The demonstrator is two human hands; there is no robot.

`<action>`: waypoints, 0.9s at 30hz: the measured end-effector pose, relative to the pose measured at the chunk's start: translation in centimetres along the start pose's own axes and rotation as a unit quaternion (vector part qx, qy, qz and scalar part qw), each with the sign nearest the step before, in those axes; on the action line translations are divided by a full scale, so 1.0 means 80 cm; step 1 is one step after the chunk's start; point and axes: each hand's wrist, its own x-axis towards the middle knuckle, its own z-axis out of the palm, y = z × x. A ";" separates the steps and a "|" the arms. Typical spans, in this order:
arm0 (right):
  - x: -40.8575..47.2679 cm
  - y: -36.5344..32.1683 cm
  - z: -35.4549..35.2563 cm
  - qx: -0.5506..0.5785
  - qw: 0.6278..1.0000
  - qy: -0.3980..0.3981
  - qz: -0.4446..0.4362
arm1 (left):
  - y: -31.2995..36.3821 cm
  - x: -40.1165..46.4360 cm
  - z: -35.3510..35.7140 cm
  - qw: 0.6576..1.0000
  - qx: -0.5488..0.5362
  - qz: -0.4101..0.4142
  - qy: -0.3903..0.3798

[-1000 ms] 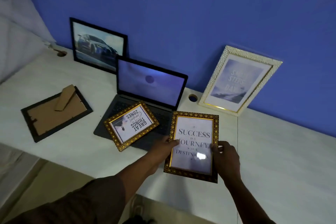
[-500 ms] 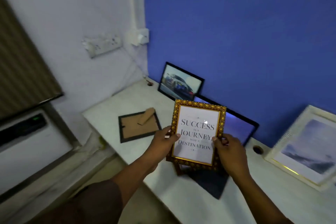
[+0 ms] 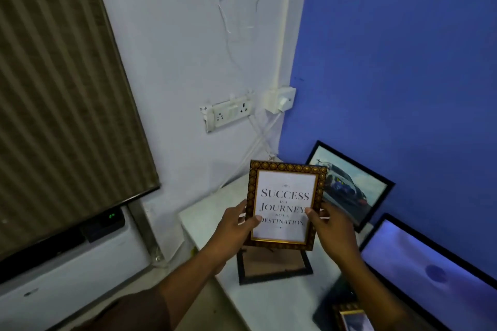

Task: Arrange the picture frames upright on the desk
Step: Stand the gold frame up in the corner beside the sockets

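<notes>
The gold-patterned "Success" frame point(image 3: 285, 205) is held upright above the white desk point(image 3: 269, 303), print facing the wearer, so that its stand side is presumably kept free for setting down. It is pinched at its side edges: the left hand point(image 3: 234, 226) is closed on the left edge, the right hand point(image 3: 331, 226) on the right. A black frame point(image 3: 274, 267) lies face-down on the desk beneath it, while the car picture point(image 3: 352, 188) is leaned against the blue wall point(image 3: 403, 62).

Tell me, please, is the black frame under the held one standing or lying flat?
Lying flat: the black frame rests face-down on the desk, brown backing up.
</notes>
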 end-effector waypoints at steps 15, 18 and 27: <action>0.219 -0.039 0.159 -0.015 0.988 -0.152 0.012 | -0.068 0.191 -0.092 0.993 -0.036 -0.114 -0.001; 0.274 -0.033 0.200 -0.013 0.981 -0.190 0.018 | -0.089 0.236 -0.102 0.987 -0.046 -0.156 0.015; 0.399 -0.024 0.289 0.006 0.961 -0.275 -0.002 | -0.117 0.330 -0.117 0.975 -0.048 -0.210 0.052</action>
